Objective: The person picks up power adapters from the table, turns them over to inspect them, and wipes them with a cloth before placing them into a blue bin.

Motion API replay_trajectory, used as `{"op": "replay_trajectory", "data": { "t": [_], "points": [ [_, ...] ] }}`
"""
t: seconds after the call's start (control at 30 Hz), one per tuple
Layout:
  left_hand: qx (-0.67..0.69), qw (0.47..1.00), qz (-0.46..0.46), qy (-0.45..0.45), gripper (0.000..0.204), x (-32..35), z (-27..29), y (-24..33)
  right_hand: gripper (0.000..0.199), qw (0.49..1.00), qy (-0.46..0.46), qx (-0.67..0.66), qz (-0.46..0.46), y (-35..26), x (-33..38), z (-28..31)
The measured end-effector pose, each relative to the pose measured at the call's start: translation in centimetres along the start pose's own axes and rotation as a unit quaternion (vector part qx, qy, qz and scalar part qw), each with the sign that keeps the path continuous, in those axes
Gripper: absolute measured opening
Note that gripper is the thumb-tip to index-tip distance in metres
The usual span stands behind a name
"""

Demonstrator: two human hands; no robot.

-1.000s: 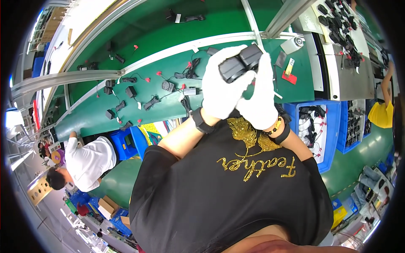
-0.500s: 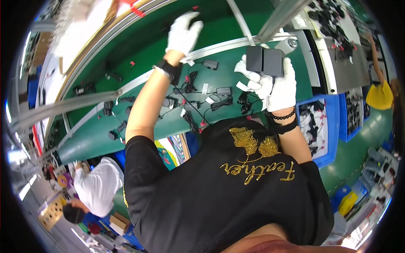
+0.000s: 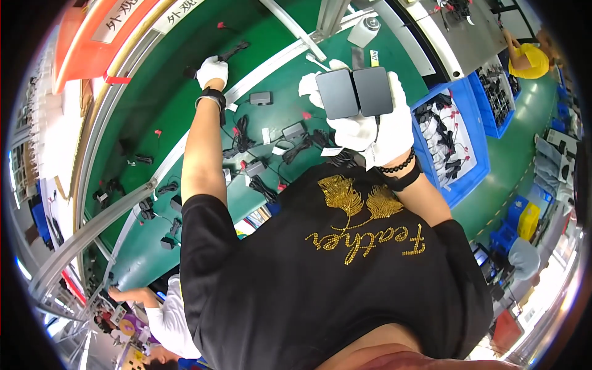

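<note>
My right hand (image 3: pixel 391 132), in a white glove, holds two flat black power adapters (image 3: pixel 338 94) side by side, broad faces up. A cord with a white tag hangs from them over the palm. My left hand (image 3: pixel 213 72), also gloved, reaches over the metal rail to the far green belt. Its fingers are closed around a black corded adapter (image 3: pixel 192 73), whose bundled cable (image 3: pixel 235 49) shows beyond the hand. Part of that adapter is hidden by the glove. Several adapters with coiled cords, such as a grey-black one (image 3: pixel 261 98), lie on the near green surface.
A metal rail (image 3: pixel 265 69) with posts divides the green surfaces. A white bottle (image 3: pixel 364 31) stands near its right end. On the right, a blue bin (image 3: pixel 472 160) holds corded parts with red plugs. An orange-red board (image 3: pixel 92 46) rises at far left. Co-workers are at both sides.
My left hand has moved left and farther over the far belt, and its spread fingers have closed on a corded adapter. My right hand has shifted left with the two adapters. The view has turned.
</note>
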State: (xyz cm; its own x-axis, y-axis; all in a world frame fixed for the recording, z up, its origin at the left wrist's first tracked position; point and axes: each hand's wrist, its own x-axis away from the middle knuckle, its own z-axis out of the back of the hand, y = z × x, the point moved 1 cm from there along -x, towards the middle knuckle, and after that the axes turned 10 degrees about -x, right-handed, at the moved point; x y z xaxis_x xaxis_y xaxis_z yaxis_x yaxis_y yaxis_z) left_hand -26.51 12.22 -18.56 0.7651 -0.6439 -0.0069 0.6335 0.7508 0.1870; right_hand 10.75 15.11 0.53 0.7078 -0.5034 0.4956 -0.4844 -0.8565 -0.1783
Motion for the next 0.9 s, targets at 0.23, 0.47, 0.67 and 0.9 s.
{"op": "replay_trajectory", "data": {
  "t": [0.23,0.47,0.67,0.9],
  "points": [
    [0.153,0.963,-0.208,0.076,0.019,7.7,4.9,8.8,0.059,0.992,-0.073,-0.045,-0.088,-0.5,1.8,-0.7],
    [0.286,0.94,-0.181,-0.03,0.027,17.2,7.3,11.7,0.061,0.977,-0.163,-0.075,-0.114,-1.3,1.7,0.8],
    [0.579,0.789,-0.142,-0.151,0.07,24.5,17.6,18.4,0.06,0.98,-0.157,-0.063,-0.107,-1.0,2.1,2.0],
    [0.513,0.829,-0.132,-0.178,0.053,25.4,17.6,20.0,0.05,0.977,-0.155,-0.092,-0.114,-1.5,1.8,4.0]
  ]
}}
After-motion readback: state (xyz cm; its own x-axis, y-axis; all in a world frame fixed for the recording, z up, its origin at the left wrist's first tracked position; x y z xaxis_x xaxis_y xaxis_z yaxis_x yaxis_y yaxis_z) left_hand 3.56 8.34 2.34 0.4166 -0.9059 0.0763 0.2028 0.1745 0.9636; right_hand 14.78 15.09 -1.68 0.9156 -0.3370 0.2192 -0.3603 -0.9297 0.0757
